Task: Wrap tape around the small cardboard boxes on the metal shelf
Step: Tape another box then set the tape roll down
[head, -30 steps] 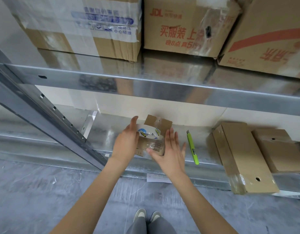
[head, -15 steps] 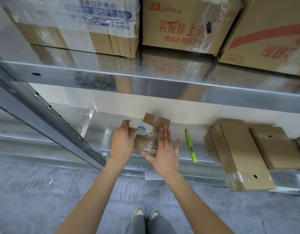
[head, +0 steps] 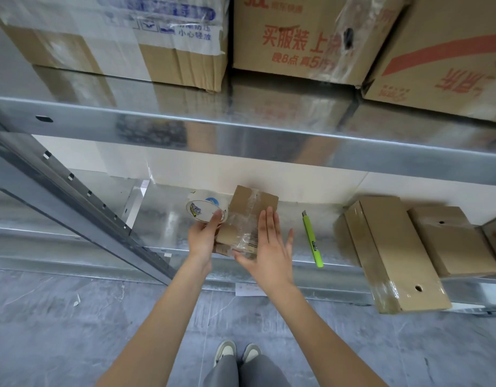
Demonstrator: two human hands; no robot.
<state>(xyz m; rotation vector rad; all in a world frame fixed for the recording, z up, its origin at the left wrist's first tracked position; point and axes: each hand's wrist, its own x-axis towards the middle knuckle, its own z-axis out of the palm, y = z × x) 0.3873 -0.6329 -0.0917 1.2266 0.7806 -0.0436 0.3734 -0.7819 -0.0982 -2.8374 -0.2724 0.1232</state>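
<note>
A small cardboard box (head: 249, 210) lies on the lower metal shelf (head: 163, 227), with clear tape across its top and a barcode label near its front. My left hand (head: 203, 238) grips a roll of clear tape (head: 203, 209) at the box's left side; a strip of tape runs from the roll over the box. My right hand (head: 269, 247) lies flat on the box's right front part, fingers spread, pressing on the tape.
A green utility knife (head: 312, 243) lies right of the box. Two more small boxes (head: 391, 252) (head: 450, 241) sit farther right. Large cartons (head: 297, 37) fill the upper shelf. A slanted metal upright (head: 73, 202) stands at the left. Grey floor below.
The tape roll has moved left, off the box top to its left side, with my left hand on it. My right hand has stayed flat on the box.
</note>
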